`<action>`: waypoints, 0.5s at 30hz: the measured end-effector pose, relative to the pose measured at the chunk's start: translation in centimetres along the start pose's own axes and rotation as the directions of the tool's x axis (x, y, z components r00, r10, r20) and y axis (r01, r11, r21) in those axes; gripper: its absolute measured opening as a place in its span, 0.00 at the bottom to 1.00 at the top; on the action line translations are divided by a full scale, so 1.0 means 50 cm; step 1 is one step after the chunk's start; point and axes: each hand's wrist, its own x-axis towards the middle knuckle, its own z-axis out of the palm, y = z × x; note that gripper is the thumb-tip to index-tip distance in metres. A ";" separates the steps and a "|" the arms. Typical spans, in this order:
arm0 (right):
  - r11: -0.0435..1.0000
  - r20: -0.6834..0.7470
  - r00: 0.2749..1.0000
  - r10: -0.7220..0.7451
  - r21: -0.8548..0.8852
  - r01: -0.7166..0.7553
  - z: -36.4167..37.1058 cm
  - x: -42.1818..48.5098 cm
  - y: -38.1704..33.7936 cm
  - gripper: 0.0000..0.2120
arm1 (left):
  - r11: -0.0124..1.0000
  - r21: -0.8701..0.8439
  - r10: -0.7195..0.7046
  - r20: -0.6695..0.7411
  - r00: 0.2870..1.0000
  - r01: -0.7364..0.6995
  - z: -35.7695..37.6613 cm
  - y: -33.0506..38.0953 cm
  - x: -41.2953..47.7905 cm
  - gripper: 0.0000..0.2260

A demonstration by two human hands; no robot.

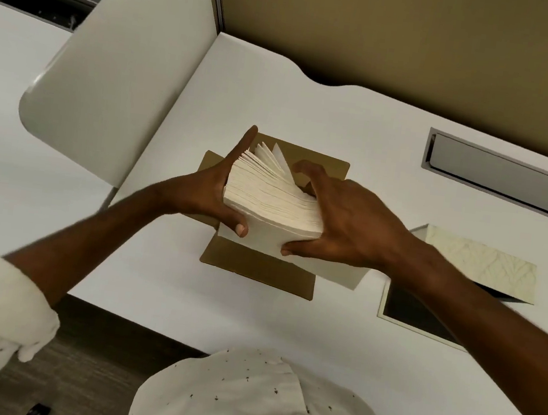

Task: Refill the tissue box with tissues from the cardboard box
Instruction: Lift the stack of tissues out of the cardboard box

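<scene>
A thick stack of white tissues (271, 203) hangs just above the open brown cardboard box (258, 269) in the middle of the white desk. My left hand (219, 193) grips the stack's left end, thumb on its front face. My right hand (340, 219) holds the right end, with the fingers curled over the fanned top sheets. The tissue box (479, 267), cream with a leaf pattern, stands to the right with its lid up. Its dark inside shows, and my right forearm crosses over it.
A white divider panel (115, 84) rises at the left of the desk (285, 326). A grey recessed cable slot (511, 177) lies at the back right. A tan wall stands behind. The desk's front edge runs along the bottom above a dark floor.
</scene>
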 end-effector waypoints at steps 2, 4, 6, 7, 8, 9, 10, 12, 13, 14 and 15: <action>0.997 -0.010 1.000 -0.004 -0.078 0.004 -0.035 -0.020 -0.014 0.51 | 0.997 -0.034 0.064 -0.025 0.998 -0.065 0.022 0.019 -0.005 0.70; 0.989 -0.001 1.000 0.010 -0.148 -0.010 -0.071 -0.044 -0.028 0.52 | 0.988 -0.024 0.148 -0.060 0.987 -0.150 0.044 0.044 -0.003 0.70; 0.977 0.014 0.999 0.040 -0.209 -0.036 -0.106 -0.069 -0.044 0.52 | 0.969 0.028 0.246 -0.103 0.964 -0.245 0.062 0.070 0.002 0.69; 0.971 0.021 0.998 0.057 -0.236 -0.050 -0.122 -0.081 -0.052 0.52 | 0.956 0.059 0.291 -0.127 0.948 -0.286 0.067 0.082 0.005 0.69; 0.962 0.023 0.997 0.075 -0.265 -0.066 -0.137 -0.095 -0.062 0.52 | 0.942 0.084 0.334 -0.151 0.931 -0.324 0.071 0.093 0.008 0.69; 0.952 0.019 0.996 0.093 -0.295 -0.083 -0.151 -0.108 -0.071 0.52 | 0.930 0.097 0.367 -0.167 0.915 -0.356 0.076 0.103 0.009 0.69; 0.941 0.008 0.994 0.107 -0.323 -0.099 -0.164 -0.122 -0.080 0.52 | 0.920 0.097 0.391 -0.176 0.903 -0.379 0.080 0.111 0.010 0.69; 0.921 -0.023 0.992 0.121 -0.370 -0.121 -0.191 -0.149 -0.098 0.52 | 0.905 0.071 0.426 -0.173 0.888 -0.420 0.092 0.127 0.013 0.69; 0.910 -0.035 0.991 0.127 -0.393 -0.130 -0.202 -0.164 -0.107 0.52 | 0.894 0.053 0.447 -0.159 0.880 -0.444 0.100 0.135 0.015 0.69; 0.899 -0.042 0.990 0.134 -0.415 -0.139 -0.211 -0.178 -0.114 0.52 | 0.883 0.039 0.469 -0.144 0.872 -0.468 0.109 0.142 0.017 0.68; 0.888 -0.050 0.989 0.139 -0.436 -0.147 -0.219 -0.191 -0.119 0.52 | 0.874 0.034 0.485 -0.135 0.864 -0.485 0.118 0.149 0.020 0.68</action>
